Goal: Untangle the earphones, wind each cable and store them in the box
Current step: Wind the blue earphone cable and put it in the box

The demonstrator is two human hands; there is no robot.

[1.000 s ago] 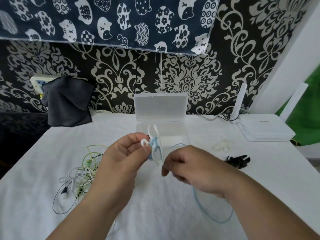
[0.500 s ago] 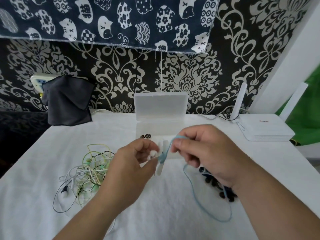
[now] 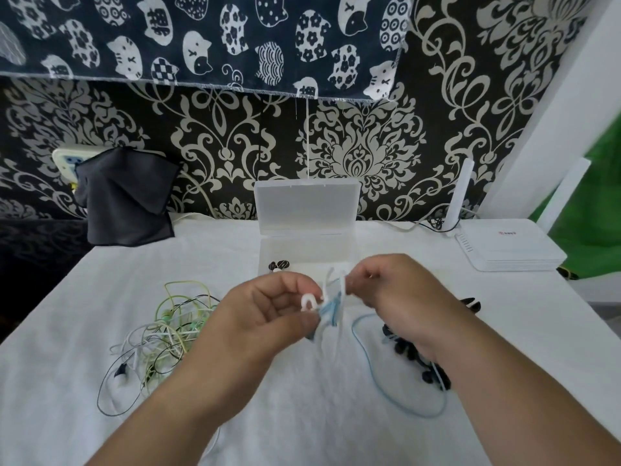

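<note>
My left hand (image 3: 265, 314) pinches a small bundle of light-blue earphone cable (image 3: 331, 311) with white earbud parts at its top. My right hand (image 3: 396, 297) pinches the same blue cable just to the right of the bundle. The loose rest of the blue cable (image 3: 403, 403) trails in a loop on the white cloth under my right wrist. A tangle of green, white and black earphones (image 3: 168, 334) lies to the left. The clear plastic box (image 3: 304, 250) stands open behind my hands, with a small dark item (image 3: 279, 265) inside.
A white table cloth (image 3: 302, 415) covers the table. Black clips (image 3: 416, 358) lie under my right wrist, one more black clip (image 3: 472, 304) to its right. A white router (image 3: 507, 250) sits back right, a dark cloth (image 3: 129, 203) back left against the patterned wall.
My right hand rose from low beside the bundle to above it, then came down to its right side, carrying the blue cable around it. My left hand kept holding the bundle.
</note>
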